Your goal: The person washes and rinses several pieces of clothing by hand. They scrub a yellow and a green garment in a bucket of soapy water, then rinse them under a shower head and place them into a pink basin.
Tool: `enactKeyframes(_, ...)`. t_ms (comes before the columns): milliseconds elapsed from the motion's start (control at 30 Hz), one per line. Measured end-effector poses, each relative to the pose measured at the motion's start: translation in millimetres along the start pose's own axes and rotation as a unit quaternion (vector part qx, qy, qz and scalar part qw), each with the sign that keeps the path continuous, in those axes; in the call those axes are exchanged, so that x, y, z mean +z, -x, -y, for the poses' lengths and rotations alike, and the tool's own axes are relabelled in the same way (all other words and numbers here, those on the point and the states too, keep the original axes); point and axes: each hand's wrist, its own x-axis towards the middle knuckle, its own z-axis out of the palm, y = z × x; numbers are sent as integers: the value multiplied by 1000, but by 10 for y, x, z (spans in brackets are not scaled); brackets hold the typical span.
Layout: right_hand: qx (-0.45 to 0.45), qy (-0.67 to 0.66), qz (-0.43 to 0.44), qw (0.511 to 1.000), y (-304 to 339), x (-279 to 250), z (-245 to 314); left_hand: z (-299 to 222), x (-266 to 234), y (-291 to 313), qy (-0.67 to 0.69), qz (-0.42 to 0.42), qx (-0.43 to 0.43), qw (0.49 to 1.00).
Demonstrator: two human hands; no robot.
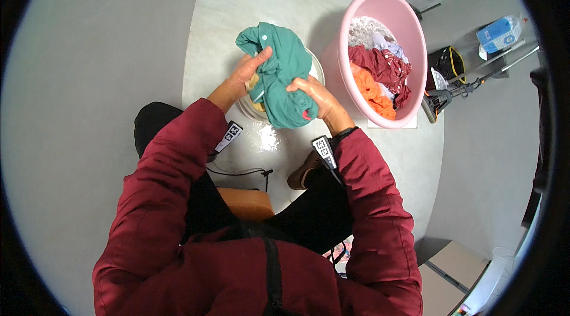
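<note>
A wet-looking green garment with a small white button-like spot and a red patch is bunched between my two hands. My left hand grips its left side, thumb lying on top of the cloth. On the lower right, my right hand is closed on the fabric. Beneath the bundle stands a round white basin, mostly hidden by the cloth. Something yellowish shows between my left hand and the garment; what it is I cannot make out.
To the right stands a large pink tub holding foamy water and red, orange and pale clothes. Beyond it are a blue package, a black bin and a long-handled cleaning tool. A brown stool shows between my legs.
</note>
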Motion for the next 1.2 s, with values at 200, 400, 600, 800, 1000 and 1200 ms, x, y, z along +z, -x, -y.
enactKeyframes(200, -109, 467, -193, 856, -152, 236, -190, 215, 118, 23, -163, -113, 115, 973)
enactKeyframes(400, -176, 572, -264, 757, -55, 501, -133, 242, 149, -60, -109, -205, 99, 967)
enactKeyframes(600, -298, 661, -241, 645, -30, 426, -114, 69, 125, 134, 7, -61, -99, 993)
enactKeyframes(800, -348, 354, -116, 860, -65, 169, 43, -45, 206, 142, 11, -106, 48, 993)
enactKeyframes(1000, -31, -47, -188, 981, -31, -84, 35, -172, 371, 130, -151, -111, 236, 954)
enactKeyframes(1200, -65, -336, 50, 938, -118, -44, 40, -90, 543, 161, -191, -146, 282, 929)
